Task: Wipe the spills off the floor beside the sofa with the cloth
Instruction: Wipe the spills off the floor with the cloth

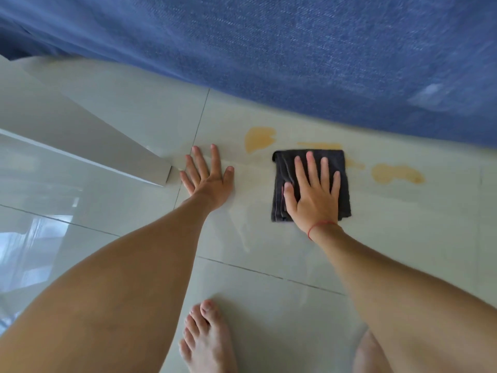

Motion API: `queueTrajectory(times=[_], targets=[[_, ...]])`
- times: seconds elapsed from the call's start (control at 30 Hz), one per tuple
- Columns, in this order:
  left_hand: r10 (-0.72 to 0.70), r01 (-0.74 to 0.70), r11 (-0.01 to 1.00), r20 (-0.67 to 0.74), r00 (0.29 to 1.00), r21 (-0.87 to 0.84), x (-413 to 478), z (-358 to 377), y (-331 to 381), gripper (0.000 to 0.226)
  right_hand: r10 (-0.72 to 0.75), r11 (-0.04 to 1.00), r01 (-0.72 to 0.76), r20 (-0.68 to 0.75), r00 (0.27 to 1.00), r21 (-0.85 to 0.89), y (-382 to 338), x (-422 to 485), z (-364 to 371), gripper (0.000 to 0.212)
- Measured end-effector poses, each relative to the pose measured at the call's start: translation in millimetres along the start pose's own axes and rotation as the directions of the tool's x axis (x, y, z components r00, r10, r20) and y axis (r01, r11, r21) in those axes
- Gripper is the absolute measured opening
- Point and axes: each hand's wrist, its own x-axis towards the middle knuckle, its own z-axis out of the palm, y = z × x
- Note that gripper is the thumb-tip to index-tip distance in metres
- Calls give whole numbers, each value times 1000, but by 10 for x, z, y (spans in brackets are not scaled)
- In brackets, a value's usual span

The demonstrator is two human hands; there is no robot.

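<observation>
That cloth looks soft, light and floppy, so a flat palm in the middle beats pinching an edge. It's dark grey, folded square, lying on the floor among yellowish spills just beside the blue sofa. Right hand presses it, fingers spread; left hand rests open on bare tile

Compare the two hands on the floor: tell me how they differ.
The right hand presses flat on the dark folded cloth; the left hand rests on bare floor tile, holding nothing. The right wrist wears a thin red string; the left is bare. The right lies between the yellowish spills; the left sits beside them. Both are open, fingers spread.
</observation>
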Motion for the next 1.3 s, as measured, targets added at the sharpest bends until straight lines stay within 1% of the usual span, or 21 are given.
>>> queueTrajectory(times=[0.1, 0.2, 0.33, 0.43, 0.47, 0.5, 0.57, 0.6, 0.67, 0.73, 0.83, 0.9, 0.97, 1.1, 1.17, 1.23, 1.3], targets=[[12, -12, 1000, -7, 1000, 20, 9, 28, 1, 65, 46, 999, -46, -19, 999, 10, -195, 205, 19, 61], [16, -15, 1000, -7, 1000, 21, 21, 34, 4, 65, 22, 1000, -22, -19, 1000, -4, -418, 291, 36, 62], [10, -11, 1000, 29, 1000, 18, 6, -16, 9, 66, -73, 997, 73, -4, 997, 7, -647, 176, 99, 60], [-1, 1, 1000, 53, 999, -2, -7, -59, 6, 67, -173, 985, 173, 14, 985, 2, -523, -94, 112, 57], [1, -1, 1000, 35, 999, -9, -11, -89, -4, 66, -196, 981, 196, 30, 980, 0, -413, -192, 97, 56], [19, -19, 1000, -12, 1000, -14, -4, -122, -19, 63, -203, 979, 204, 44, 978, -5, -279, -268, 73, 55], [72, -73, 997, -129, 989, 2, 14, -163, -72, 56, -172, 985, 174, 79, 982, -20, -5, -336, 10, 57], [85, -82, 996, -153, 985, 24, 27, -164, -101, 56, -136, 990, 139, 89, 987, -27, 93, -317, -18, 58], [61, -57, 998, -137, 989, 38, 68, -127, -145, 61, -41, 998, 44, 92, 995, -36, 154, -178, -48, 61], [45, -41, 999, -119, 992, 35, 129, -69, -177, 61, 53, 998, -52, 30, 998, -18, 65, 66, -46, 61], [51, -48, 998, -74, 996, 40, 166, -82, -210, 62, 115, 993, -114, -28, 993, 27, -180, 455, -48, 59], [50, -47, 997, -52, 997, 56, 186, -104, -210, 62, 85, 996, -85, -27, 996, 26, -363, 639, -45, 58], [52, -50, 997, -27, 998, 61, 185, -113, -206, 62, 21, 999, -21, -15, 1000, 29, -558, 723, -31, 57], [51, -51, 996, 2, 999, 67, 169, -129, -205, 63, -107, 994, 107, 5, 994, 1, -776, 560, 22, 57], [54, -55, 996, 20, 998, 67, 168, -146, -202, 63, -198, 980, 198, 25, 980, -10, -688, 358, 32, 55], [54, -56, 997, 37, 998, 58, 158, -160, -202, 63, -266, 963, 267, 41, 963, -24, -453, 152, 24, 53], [52, -54, 997, 34, 998, 53, 158, -170, -206, 63, -245, 968, 247, 43, 969, -43, -140, 58, -22, 54]])
